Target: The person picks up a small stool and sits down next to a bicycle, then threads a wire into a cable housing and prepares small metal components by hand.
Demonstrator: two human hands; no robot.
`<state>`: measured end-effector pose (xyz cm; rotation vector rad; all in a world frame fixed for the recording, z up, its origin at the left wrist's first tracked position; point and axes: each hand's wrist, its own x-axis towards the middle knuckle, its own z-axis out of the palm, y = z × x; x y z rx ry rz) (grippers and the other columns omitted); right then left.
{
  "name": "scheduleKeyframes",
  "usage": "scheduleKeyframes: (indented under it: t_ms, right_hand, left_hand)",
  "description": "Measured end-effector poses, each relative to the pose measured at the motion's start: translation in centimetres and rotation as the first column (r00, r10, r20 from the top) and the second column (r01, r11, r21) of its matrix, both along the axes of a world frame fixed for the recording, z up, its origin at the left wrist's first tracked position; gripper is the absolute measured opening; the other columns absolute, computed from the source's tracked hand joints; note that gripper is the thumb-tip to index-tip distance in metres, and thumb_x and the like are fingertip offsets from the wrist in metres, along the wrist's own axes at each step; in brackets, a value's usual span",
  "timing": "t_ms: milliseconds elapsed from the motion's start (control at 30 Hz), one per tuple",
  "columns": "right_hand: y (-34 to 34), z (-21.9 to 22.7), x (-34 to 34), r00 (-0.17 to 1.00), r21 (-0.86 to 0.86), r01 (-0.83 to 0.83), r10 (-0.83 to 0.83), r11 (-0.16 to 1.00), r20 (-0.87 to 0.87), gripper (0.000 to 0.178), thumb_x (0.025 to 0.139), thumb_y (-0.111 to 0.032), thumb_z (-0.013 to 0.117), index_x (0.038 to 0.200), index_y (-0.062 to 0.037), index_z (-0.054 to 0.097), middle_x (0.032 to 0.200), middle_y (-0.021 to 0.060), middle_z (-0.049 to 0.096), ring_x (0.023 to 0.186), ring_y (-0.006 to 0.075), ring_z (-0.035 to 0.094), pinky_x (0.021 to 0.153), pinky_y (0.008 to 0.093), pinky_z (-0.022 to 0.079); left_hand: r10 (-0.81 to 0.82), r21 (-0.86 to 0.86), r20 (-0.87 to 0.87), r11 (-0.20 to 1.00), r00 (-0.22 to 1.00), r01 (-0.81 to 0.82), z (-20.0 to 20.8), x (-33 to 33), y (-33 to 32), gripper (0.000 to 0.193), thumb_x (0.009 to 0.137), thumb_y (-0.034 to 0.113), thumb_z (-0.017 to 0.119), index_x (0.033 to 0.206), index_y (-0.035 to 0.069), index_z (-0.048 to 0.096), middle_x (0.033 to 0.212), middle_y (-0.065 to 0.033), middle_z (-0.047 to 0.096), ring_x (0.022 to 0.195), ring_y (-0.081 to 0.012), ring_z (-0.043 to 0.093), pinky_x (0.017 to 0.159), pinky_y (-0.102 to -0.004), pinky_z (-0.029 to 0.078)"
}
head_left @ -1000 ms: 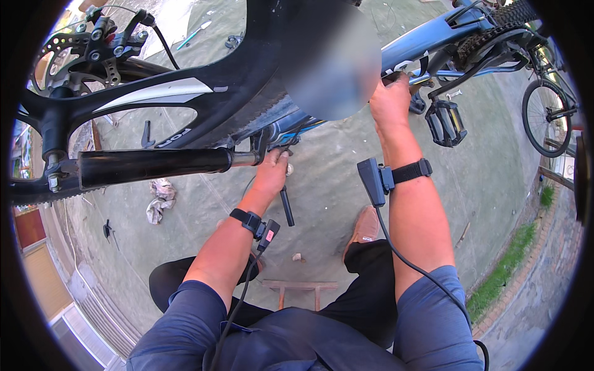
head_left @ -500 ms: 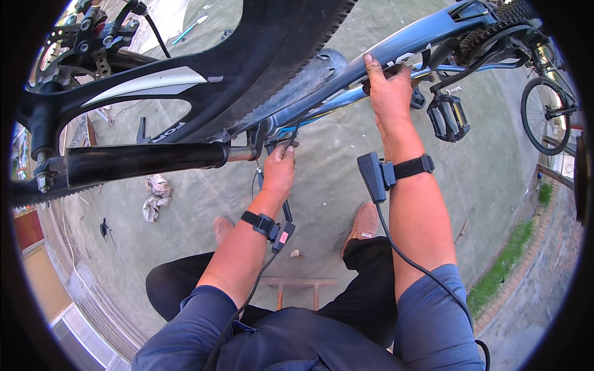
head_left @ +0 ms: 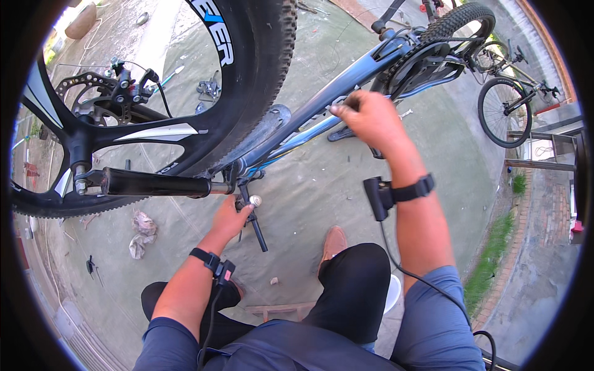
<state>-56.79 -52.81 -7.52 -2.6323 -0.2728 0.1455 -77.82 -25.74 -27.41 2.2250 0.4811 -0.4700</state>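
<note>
Nearest the camera are the person's own blue sleeves and dark trousers, with a brown shoe [head_left: 335, 242] planted on the concrete floor [head_left: 309, 204] beside a small wooden stool [head_left: 281, 309]. Both wrists carry black straps with small devices and trailing cables.

The left hand [head_left: 230, 217] is curled around the brake lever [head_left: 255, 219] at the handlebar end, fingers closed on it, just below the black handlebar grip [head_left: 154, 183], which runs out to the left. A small round silver cap shows at the lever's top, touching the fingertips.

Farther up, the right hand [head_left: 370, 119] is closed over the blue frame tube [head_left: 346, 83] of the upturned bicycle, knuckles up, fingers wrapped around it. The tube slants from the handlebar area up toward the rear tyre [head_left: 461, 18] and chain at the top right.

The big black front wheel [head_left: 253, 74] with its knobbly tread fills the upper left; its disc rotor [head_left: 86, 83] and brake caliper sit near the hub.

A crumpled rag [head_left: 141, 232] lies on the floor below the wheel. Well beyond, at the right, a second bicycle [head_left: 504, 105] stands near a grass strip [head_left: 495, 253].
</note>
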Motion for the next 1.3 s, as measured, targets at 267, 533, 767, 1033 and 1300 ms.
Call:
scheduleKeyframes:
  t_ms: [267,533,767,1033,1300]
  right_hand:
    - [-1.9,15.7,9.9,0.906,-0.665,-0.096,0.342,0.741,0.25,0.025,0.09,-0.025,0.066,0.104,-0.0059,0.074,0.096,0.0159,0.073,0.091,0.0358,0.069,0.084,0.0418,0.054]
    - [1.7,13.4,12.1,0.977,-0.932,-0.168,0.179,0.322,-0.115,0.042,0.079,-0.032,0.079,0.112,-0.0071,0.074,0.114,0.0141,0.072,0.105,0.0318,0.069,0.087,0.04,0.056]
    - [-0.8,12.2,14.0,0.982,-0.887,-0.16,0.161,0.433,-0.098,0.039,0.08,-0.033,0.081,0.111,-0.0101,0.075,0.115,0.0134,0.072,0.106,0.0329,0.068,0.089,0.0422,0.055]
    - [-3.2,15.9,15.0,0.963,-0.851,-0.17,0.267,0.496,-0.037,0.037,0.079,-0.033,0.08,0.104,-0.006,0.076,0.103,0.0171,0.073,0.098,0.0367,0.069,0.088,0.043,0.054]
    - [-2.0,18.9,13.6,0.898,-0.805,-0.056,0.382,0.591,0.218,0.022,0.078,-0.021,0.079,0.089,-0.0033,0.073,0.084,0.0159,0.071,0.082,0.0326,0.068,0.075,0.0418,0.053]
  left_hand:
    - [-0.039,-0.031,0.052,0.999,0.998,0.041,0.8,-1.5,2.8,0.039,0.092,0.025,0.063,0.121,-0.001,0.058,0.103,-0.0263,0.068,0.099,-0.0429,0.065,0.085,-0.0492,0.05]
    - [0.018,0.046,0.107,0.999,0.994,-0.023,-3.5,-1.4,3.7,0.023,0.095,0.018,0.056,0.109,0.001,0.064,0.084,-0.0169,0.071,0.078,-0.0304,0.071,0.073,-0.0431,0.053]
    - [-0.095,0.139,0.186,0.988,0.978,0.07,-5.6,-1.1,2.9,0.026,0.096,0.019,0.056,0.11,0.0,0.067,0.08,-0.0139,0.07,0.062,-0.0263,0.068,0.064,-0.0402,0.053]
    - [0.35,-0.454,-0.076,0.821,0.934,-0.345,-5.6,2.0,-1.1,0.028,0.101,0.023,0.053,0.113,0.002,0.066,0.082,-0.0095,0.069,0.069,-0.0189,0.067,0.062,-0.0347,0.053]
    - [0.283,-0.316,-0.071,0.903,0.956,-0.291,-4.7,2.6,-1.7,0.028,0.101,0.026,0.052,0.115,0.004,0.063,0.081,-0.012,0.068,0.065,-0.0216,0.068,0.061,-0.0363,0.054]
